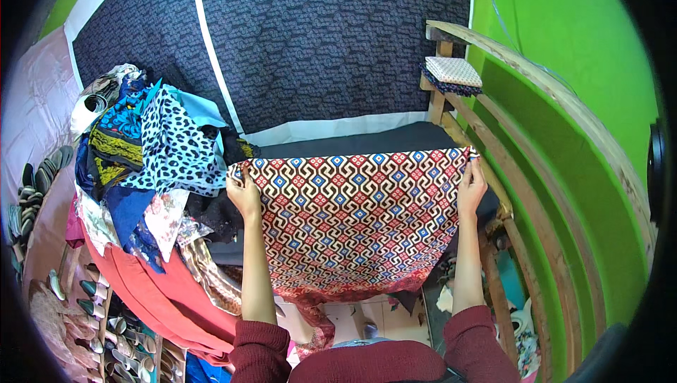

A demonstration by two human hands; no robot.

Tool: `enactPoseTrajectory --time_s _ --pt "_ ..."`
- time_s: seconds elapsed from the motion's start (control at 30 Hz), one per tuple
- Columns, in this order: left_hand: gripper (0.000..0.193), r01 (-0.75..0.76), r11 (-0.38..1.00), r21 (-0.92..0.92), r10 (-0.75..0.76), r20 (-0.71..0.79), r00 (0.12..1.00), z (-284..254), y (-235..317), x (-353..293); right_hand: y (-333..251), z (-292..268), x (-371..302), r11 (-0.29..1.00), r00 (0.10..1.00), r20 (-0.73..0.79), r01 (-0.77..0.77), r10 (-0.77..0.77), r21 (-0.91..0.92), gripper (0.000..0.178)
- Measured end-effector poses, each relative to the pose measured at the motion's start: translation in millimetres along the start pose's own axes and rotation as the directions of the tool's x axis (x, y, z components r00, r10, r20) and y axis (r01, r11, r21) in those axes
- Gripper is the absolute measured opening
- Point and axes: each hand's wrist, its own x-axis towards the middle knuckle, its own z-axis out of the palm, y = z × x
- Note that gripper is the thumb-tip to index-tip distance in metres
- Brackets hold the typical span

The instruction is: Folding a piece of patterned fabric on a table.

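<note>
A cloth (pixel 360 221) with a red, cream, blue and black geometric pattern hangs stretched between my two hands. My left hand (pixel 244 193) pinches its upper left corner, and my right hand (pixel 472 187) pinches the upper right one. The top edge runs nearly straight between them, while the lower part falls toward my body and shows a redder border. Behind the cloth lies a dark flat surface (pixel 352 142), partly covered by it. Close to my left hand is a heap of mixed fabrics, among them a white cloth with black and blue spots (pixel 180 140).
Coral-red fabric (pixel 155 291) drapes below the heap. Shoes (pixel 92 298) stand on racks at the lower left. Wooden rails (pixel 557 150) curve along the green wall at right. Folded cloths (pixel 453 71) rest on the rail's far end. A dark patterned curtain (pixel 331 38) hangs behind.
</note>
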Motion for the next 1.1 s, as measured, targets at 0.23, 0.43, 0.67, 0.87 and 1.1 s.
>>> enactPoseTrajectory --time_s 0.23,0.43,0.67,0.87,1.1 --pt "0.015 -0.046 0.990 0.132 0.055 -0.067 0.996 70.1 -48.4 27.5 58.4 102.3 31.8 0.992 0.971 0.209 0.123 -0.119 -0.009 0.023" --pt "0.008 -0.184 0.946 0.267 0.192 -0.003 0.981 124.6 -49.6 77.4 80.7 178.6 64.1 0.992 0.963 0.252 0.111 -0.091 -0.064 0.027" --pt "0.020 -0.383 0.885 0.264 0.387 0.037 0.921 204.6 -69.8 142.1 93.5 259.6 112.2 0.978 0.952 0.285 0.157 -0.113 -0.138 0.035" --pt "0.017 -0.478 0.864 0.158 0.494 -0.080 0.866 283.4 -49.3 214.3 81.7 321.7 176.9 0.977 0.983 0.140 0.142 -0.120 -0.158 0.030" --pt "0.017 -0.206 0.972 0.116 0.233 -0.320 0.918 292.3 -138.4 183.3 85.9 353.6 133.3 0.993 0.996 0.000 0.087 -0.088 0.080 0.022"
